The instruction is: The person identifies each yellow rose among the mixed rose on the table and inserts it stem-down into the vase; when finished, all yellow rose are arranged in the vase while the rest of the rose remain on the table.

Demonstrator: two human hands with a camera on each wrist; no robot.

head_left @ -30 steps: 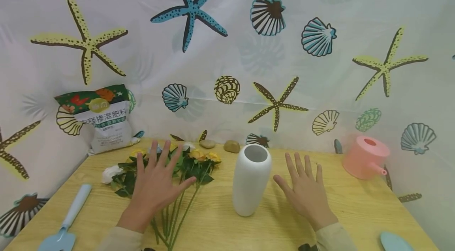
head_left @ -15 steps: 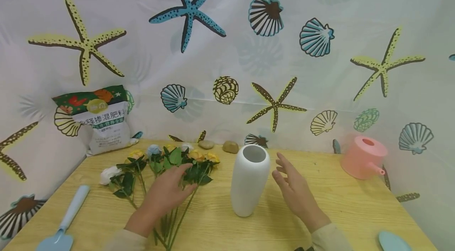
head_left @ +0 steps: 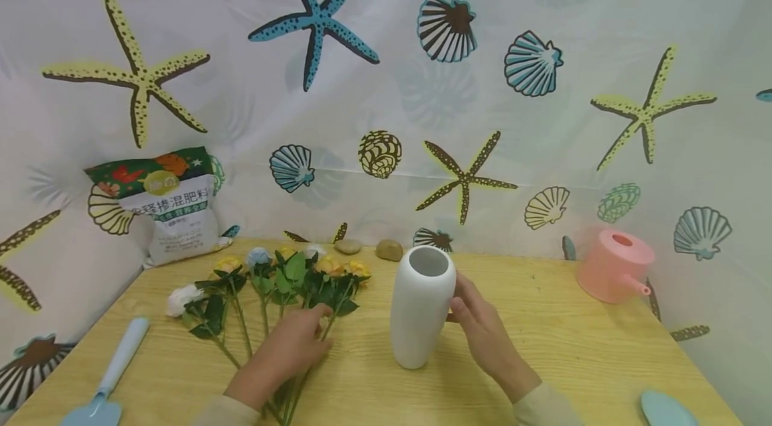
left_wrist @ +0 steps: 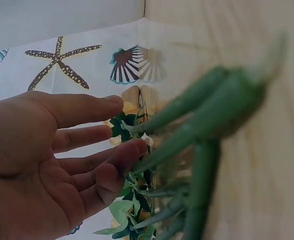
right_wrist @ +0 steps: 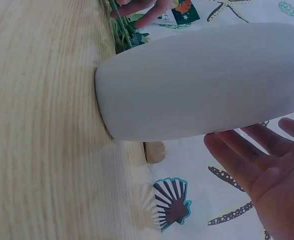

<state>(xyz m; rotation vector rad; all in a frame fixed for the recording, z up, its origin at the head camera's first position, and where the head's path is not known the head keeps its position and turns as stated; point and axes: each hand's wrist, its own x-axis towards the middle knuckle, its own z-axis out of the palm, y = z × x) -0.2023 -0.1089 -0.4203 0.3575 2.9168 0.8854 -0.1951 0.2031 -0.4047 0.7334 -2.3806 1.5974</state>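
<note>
A bunch of artificial flowers (head_left: 295, 268), white, blue and yellow, lies on the table with its green stems towards me. My left hand (head_left: 288, 345) is over these stems, its fingers slightly bent. In the left wrist view the fingers (left_wrist: 87, 115) hold nothing, and the cut stem ends (left_wrist: 207, 110) loom close to the camera. To the right stands a tall white vase (head_left: 419, 319), upright and open at the top. My right hand (head_left: 487, 335) is at the vase's right side; in the right wrist view its fingertips are at the vase wall without curling round it.
A blue-handled trowel (head_left: 120, 366) lies at the left. Behind it stands a fertilizer bag (head_left: 183, 218). Two stones (head_left: 389, 250) sit at the back edge by the printed curtain. A pink watering can (head_left: 615, 266) is at the right, and a pale blue object (head_left: 666, 408) at the front right.
Both hands were spread flat above the table. The left has lowered and turned towards the flower stems; the right has moved left to the vase's side. The camera view shifted slightly.
</note>
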